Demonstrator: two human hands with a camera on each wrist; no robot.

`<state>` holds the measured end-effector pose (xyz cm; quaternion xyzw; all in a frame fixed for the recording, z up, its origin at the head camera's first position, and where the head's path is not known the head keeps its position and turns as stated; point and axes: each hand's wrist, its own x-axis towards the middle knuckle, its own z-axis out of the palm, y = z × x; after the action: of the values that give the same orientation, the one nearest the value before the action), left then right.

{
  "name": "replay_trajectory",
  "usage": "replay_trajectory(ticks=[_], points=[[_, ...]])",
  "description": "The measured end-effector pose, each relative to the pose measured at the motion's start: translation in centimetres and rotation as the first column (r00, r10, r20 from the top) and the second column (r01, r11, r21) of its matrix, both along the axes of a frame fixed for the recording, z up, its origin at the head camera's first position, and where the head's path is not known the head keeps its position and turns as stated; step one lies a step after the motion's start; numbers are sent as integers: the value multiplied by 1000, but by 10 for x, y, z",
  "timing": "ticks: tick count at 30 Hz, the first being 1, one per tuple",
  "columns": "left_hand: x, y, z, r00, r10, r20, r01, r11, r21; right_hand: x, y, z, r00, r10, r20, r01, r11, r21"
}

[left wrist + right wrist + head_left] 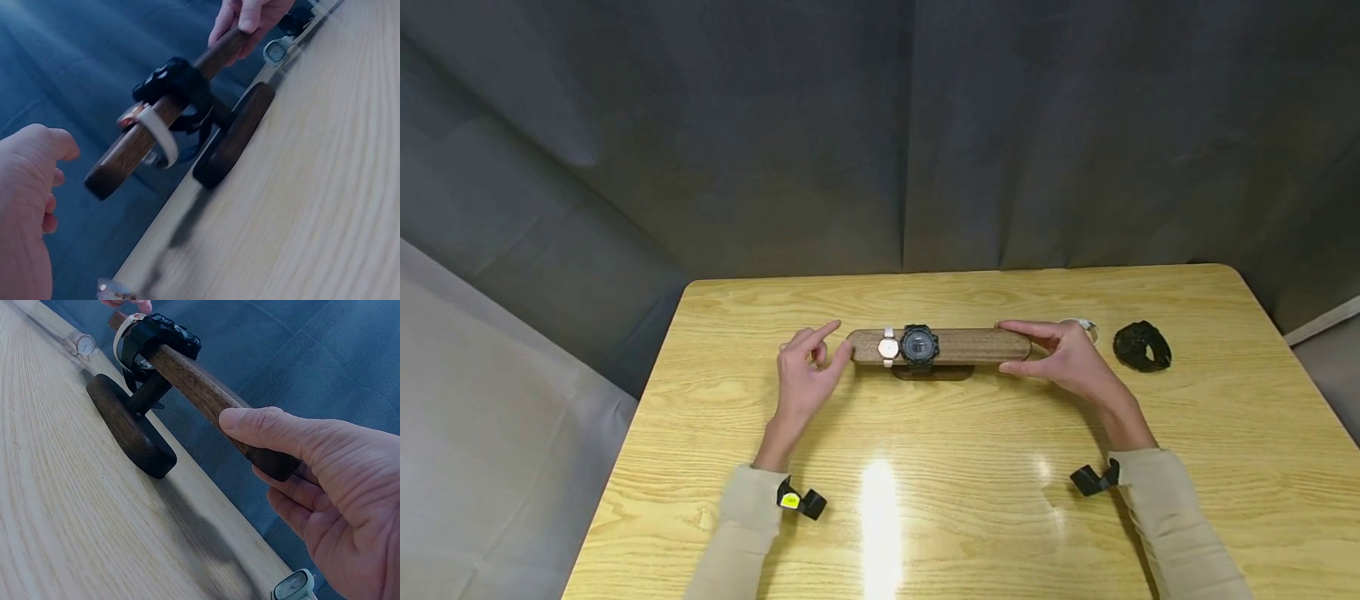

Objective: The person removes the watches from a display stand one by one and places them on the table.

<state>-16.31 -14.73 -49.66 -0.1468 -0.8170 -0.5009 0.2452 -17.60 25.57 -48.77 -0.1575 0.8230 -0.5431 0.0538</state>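
A dark wooden watch stand (970, 346) has a horizontal bar on a short post with a rounded base (240, 134). My right hand (1067, 358) pinches the bar's right end between thumb and fingers. By the left end is my left hand (805, 375), fingers loosely bent; the left wrist view shows a gap between it and the bar. Round the bar's left half sit a white-strapped watch (888, 348) with a rose-gold case and, right beside it, a chunky black watch (919, 345).
Beyond my right hand lie a pale watch (1084, 327) and a black watch (1142, 346) on the wooden table (970, 500). Another round-faced watch (82, 345) lies on the left side, hidden in the head view. A dark curtain (910, 142) hangs behind the table.
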Motion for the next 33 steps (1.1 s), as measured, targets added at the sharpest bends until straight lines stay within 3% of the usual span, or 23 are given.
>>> replay_trajectory(ticks=[5, 11, 25, 33], points=[[4, 13, 0, 999, -17, -46, 16, 1000, -27, -1, 1, -2, 1000, 3, 2, -2, 1000, -12], [9, 23, 0, 998, -42, -56, 40, 998, -39, -1, 0, -3, 1000, 8, -4, -8, 1000, -9], [14, 37, -3, 998, 12, -61, -24, 980, -199, -1, 1, -2, 1000, -1, -7, 1, 1000, 7], [17, 41, -4, 998, 11, -59, -24, 974, -226, 0, 0, -1, 1000, -1, -11, 2, 1000, 11]])
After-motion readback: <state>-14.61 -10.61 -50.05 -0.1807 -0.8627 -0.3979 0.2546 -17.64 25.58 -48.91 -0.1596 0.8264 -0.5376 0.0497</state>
